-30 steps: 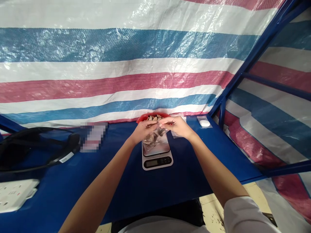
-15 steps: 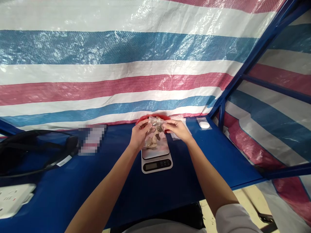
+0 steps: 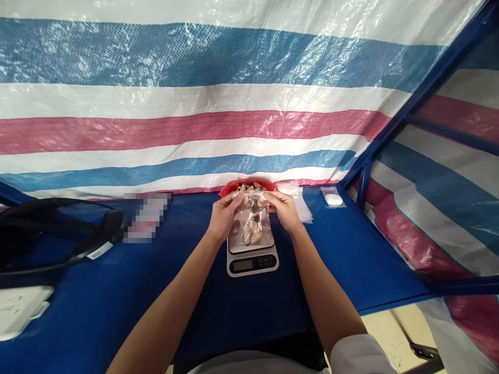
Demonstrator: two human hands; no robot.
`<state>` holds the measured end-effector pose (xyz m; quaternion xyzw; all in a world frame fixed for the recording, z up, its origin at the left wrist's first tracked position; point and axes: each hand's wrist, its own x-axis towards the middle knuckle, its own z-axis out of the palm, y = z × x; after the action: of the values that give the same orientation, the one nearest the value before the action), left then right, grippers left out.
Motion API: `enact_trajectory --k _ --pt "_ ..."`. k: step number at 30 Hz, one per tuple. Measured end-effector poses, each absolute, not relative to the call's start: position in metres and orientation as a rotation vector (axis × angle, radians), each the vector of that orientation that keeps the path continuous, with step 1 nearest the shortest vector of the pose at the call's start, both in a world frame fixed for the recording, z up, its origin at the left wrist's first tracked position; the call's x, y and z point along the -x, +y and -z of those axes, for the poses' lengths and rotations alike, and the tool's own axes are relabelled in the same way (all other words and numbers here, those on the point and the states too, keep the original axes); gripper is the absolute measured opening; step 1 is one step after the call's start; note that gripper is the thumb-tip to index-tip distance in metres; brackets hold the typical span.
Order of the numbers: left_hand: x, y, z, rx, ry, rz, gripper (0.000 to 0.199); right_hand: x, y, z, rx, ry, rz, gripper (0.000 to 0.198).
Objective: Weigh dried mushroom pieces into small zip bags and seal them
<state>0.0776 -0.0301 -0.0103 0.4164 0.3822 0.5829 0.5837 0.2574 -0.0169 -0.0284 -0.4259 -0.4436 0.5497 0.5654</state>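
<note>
A clear plastic bag (image 3: 254, 221) with several pale and dark pieces inside hangs over the white digital scale (image 3: 253, 265). My left hand (image 3: 224, 217) pinches its upper left corner, and my right hand (image 3: 286, 210) pinches the upper right corner. The pieces gather in the lower middle of the bag; I cannot make out their exact kind. Whether the bag's bottom touches the weighing plate, I cannot tell. Just behind my hands lies a red container (image 3: 229, 187) holding more pale and dark pieces, partly hidden by my fingers.
Clear plastic bags (image 3: 303, 205) lie right of the scale. Farther right is a white rounded object (image 3: 333, 199) on a clear packet. A black strapped item (image 3: 113, 223) and a white power strip (image 3: 23, 311) occupy the blue table's left side. Striped sheeting (image 3: 195, 130) rises behind.
The bag is now spread flatter between my hands, and its pieces have settled lower. More of the red container's contents shows behind it. The camera view has shifted slightly.
</note>
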Motion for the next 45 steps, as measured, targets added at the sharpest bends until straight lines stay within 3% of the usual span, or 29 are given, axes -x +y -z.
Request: enact_trajectory --k 7,45 --pt "-0.068 -0.026 0.023 -1.079 0.953 -1.388 0.030 -0.250 -0.016 0.043 0.941 -0.911 -1.271 0.030" --pt "-0.057 -0.043 0.045 -1.184 1.045 -1.500 0.025 -0.251 -0.040 0.049 1.059 -1.119 -1.075 0.033"
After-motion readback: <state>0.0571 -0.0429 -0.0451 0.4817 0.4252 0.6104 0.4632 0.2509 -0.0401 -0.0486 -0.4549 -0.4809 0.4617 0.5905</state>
